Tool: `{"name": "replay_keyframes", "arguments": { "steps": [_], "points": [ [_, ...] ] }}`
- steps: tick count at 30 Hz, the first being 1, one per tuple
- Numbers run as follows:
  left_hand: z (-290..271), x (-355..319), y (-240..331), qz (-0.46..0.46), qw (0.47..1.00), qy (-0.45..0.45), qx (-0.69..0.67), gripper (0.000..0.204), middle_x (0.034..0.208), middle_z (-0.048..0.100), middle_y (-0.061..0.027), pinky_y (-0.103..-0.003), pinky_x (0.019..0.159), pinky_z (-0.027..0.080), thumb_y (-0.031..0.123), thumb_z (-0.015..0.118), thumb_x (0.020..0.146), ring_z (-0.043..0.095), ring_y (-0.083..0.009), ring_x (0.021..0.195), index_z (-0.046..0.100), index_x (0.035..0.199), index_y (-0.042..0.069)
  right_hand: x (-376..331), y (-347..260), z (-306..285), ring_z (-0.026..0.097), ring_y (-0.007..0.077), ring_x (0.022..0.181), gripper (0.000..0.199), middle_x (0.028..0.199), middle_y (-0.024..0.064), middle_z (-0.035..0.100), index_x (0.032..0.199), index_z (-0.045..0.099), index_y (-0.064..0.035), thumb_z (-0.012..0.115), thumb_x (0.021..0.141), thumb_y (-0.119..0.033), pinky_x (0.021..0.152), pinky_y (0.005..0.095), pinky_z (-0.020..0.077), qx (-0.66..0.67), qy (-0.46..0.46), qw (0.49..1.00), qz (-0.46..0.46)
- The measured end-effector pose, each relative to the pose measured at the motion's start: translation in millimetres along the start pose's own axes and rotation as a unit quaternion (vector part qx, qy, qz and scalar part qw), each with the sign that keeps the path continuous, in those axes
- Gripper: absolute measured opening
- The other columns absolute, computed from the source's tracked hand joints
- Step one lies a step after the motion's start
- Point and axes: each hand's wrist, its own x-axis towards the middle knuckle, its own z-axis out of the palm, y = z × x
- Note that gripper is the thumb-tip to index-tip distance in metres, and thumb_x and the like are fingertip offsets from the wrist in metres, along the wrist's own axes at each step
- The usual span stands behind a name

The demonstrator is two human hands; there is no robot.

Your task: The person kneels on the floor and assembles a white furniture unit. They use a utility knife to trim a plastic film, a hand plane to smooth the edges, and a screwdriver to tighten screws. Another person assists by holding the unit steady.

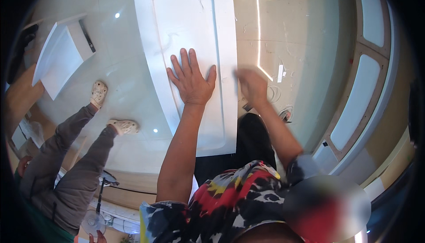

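A long white panel with a routed groove (195, 26), like a cabinet door, lies across my lap and stretches away from me. My left hand (192, 81) rests flat on its face, fingers spread and holding nothing. Just off the panel's right edge is my right hand (253, 86), smeared by motion. Its fingers look bent toward that edge, but I cannot see whether anything is in them. A few thin curled shavings or scraps lie on the panel's surface.
On the tiled floor to the right lie small white scraps (280, 73) and a loop of thin strip (275, 93). Framed door panels (356, 101) stand along the right. At left, a person in grey trousers (84, 154) sits near a white drawer-like piece (66, 50).
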Motion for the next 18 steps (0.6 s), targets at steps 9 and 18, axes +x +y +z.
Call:
{"name": "replay_keyframes", "arguments": {
  "steps": [9,18],
  "points": [
    [4,0,-1,0.011,1.000,0.012,-0.002,0.079,0.159,0.026,-0.0167,-0.062,0.115,0.008,0.049,0.060,0.091,0.010,-0.0409,0.149,0.033,0.151,0.006,210,65,13,0.068,0.0283,0.075,0.013,0.092,0.0118,0.072,0.097,0.072,-0.0093,0.067,0.090,-0.019,0.069,0.0361,0.0536,-0.028,0.123,0.992,0.020],
    [7,1,-5,0.006,1.000,0.024,0.011,0.078,0.158,0.025,-0.0114,-0.064,0.114,0.013,0.054,0.060,0.088,0.011,-0.0389,0.148,0.038,0.149,0.009,78,32,16,0.063,0.0230,0.069,0.015,0.078,0.0127,0.066,0.089,0.069,-0.0014,0.070,0.089,-0.016,0.064,0.0330,0.0483,-0.031,0.068,0.993,0.093]
  ]
}}
